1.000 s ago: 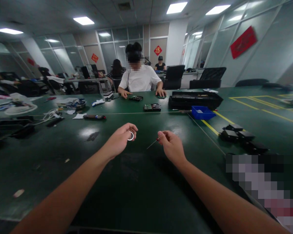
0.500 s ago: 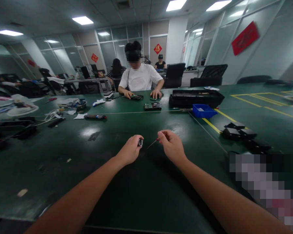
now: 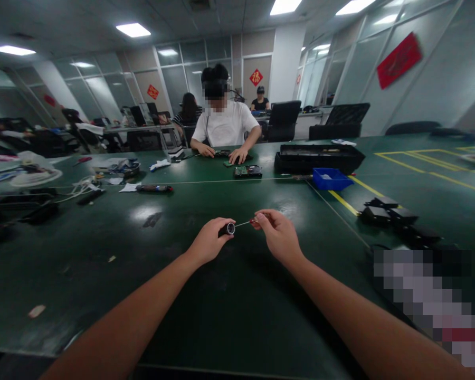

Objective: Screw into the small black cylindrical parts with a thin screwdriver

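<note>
My left hand [image 3: 209,243] is closed around a small dark cylinder [image 3: 230,229] whose round, silver-rimmed end faces me; the kind of object cannot be made out. In my right hand [image 3: 277,232] is a thin screwdriver [image 3: 254,220] with a red handle, pinched between thumb and fingers. Its metal shaft points left, and the tip comes up to the edge of the cylinder; whether it touches is too small to tell. Both hands are held over the middle of the green table [image 3: 206,327].
Across the table a person in a white shirt [image 3: 225,125] handles electronic parts. A hard drive [image 3: 247,171], a long black housing [image 3: 319,158] and a blue bin [image 3: 331,180] lie ahead. Black blocks [image 3: 388,212] sit right; a dark tool [image 3: 155,188] lies left.
The cylinder has turned so its open end shows more toward me. The screwdriver has tilted up, its tip now at the cylinder. Across the table, the person's hands have drawn closer together.
</note>
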The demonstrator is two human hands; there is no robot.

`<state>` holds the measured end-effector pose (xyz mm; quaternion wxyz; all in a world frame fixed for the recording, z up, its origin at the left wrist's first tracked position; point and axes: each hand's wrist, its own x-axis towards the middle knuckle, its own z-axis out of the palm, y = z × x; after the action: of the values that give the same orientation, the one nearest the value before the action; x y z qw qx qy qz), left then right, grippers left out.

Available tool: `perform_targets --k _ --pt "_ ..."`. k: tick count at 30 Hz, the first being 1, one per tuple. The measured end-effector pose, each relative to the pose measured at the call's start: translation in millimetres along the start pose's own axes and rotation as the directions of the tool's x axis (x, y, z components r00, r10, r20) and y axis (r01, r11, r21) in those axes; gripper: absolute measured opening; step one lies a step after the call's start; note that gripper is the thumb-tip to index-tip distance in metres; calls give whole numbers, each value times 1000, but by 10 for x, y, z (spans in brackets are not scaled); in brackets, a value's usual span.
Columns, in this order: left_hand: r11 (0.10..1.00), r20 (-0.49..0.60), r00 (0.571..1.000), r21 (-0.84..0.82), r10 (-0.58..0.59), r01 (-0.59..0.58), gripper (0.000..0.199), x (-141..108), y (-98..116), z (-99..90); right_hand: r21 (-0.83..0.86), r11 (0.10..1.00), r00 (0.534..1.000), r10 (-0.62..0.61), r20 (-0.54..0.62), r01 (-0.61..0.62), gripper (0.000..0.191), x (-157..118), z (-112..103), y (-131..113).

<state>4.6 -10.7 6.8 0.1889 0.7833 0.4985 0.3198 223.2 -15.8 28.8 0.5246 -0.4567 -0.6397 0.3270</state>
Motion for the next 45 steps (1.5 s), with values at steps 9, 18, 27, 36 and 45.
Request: perform_targets --k 9,18,27,36,45 --pt "999 -8 1000 -50 3 -3 40 -8 -33 -10 -185 982 1000 22 -19 -25 40 -6 -56 -54" --pt "1000 3 1000 -25 9 -8 39 -8 -28 -23 -315 949 998 -7 -57 -11 50 -9 -64 -108" --pt "1000 -21 1000 -12 12 -12 39 -3 -12 -28 -237 971 1000 -15 -12 12 35 -3 -60 -41" --pt "1000 8 1000 9 13 -13 39 2 25 -28 -114 993 1000 -8 0 8 34 -23 -7 -29" --pt "998 -48 999 -54 12 -15 41 19 54 -3 361 913 975 219 -38 -191 38 61 101 172"
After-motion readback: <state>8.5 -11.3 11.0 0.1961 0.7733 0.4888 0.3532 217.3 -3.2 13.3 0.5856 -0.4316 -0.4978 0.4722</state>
